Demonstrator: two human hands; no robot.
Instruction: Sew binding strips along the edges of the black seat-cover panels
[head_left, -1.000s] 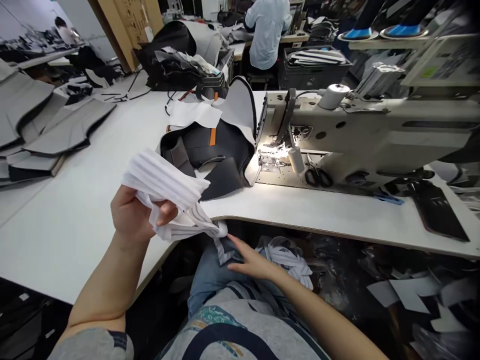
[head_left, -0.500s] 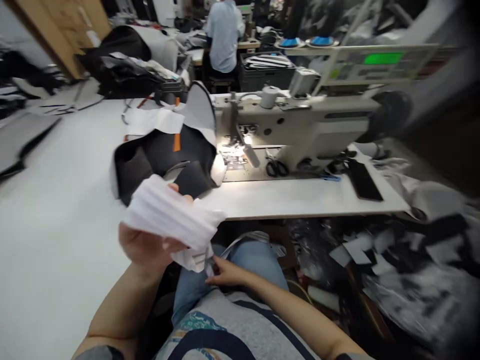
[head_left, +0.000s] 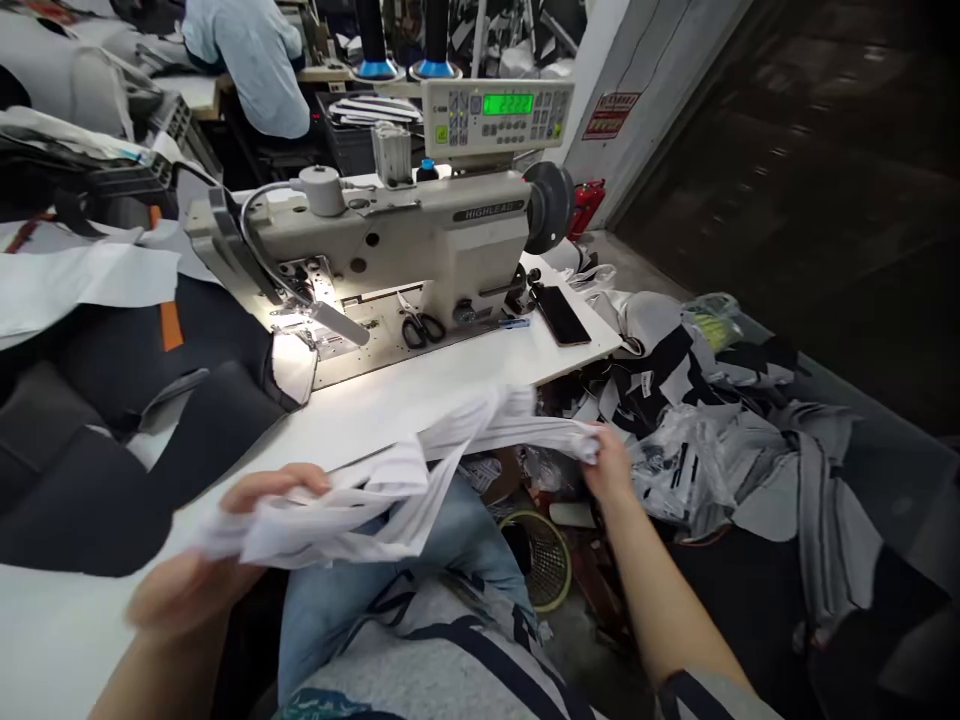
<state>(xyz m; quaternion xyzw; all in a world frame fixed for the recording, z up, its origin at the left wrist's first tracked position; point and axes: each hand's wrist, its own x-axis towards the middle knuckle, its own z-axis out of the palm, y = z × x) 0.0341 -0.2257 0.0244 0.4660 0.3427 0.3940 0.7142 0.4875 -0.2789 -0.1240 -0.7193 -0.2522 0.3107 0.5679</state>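
Observation:
A bundle of white fabric strips (head_left: 337, 510) with grey lines stretches above my lap between both hands. My left hand (head_left: 217, 545), blurred by motion, is closed around the looped end of the bundle. At the other end, my right hand (head_left: 609, 465) grips the strip's tip, drawn out to the right. Just beyond the strips stands a sewing machine (head_left: 405, 235) with its lamp lit over the needle area. Left of it lies a dark padded piece (head_left: 202, 420) with an orange tab (head_left: 171, 325) and a white flap (head_left: 90, 285).
Black-handled scissors (head_left: 421, 328) rest on the machine bed. A phone (head_left: 560, 315) lies near the table's right end. Fabric scraps and plastic bags (head_left: 694, 470) are heaped at right, beside a yellow-rimmed basket (head_left: 551, 560). A person in a light blue shirt (head_left: 255, 65) sits beyond.
My right hand has moved from my lap out to the right, pulling strips away from the bundle. The left hand has lowered. The view has turned right.

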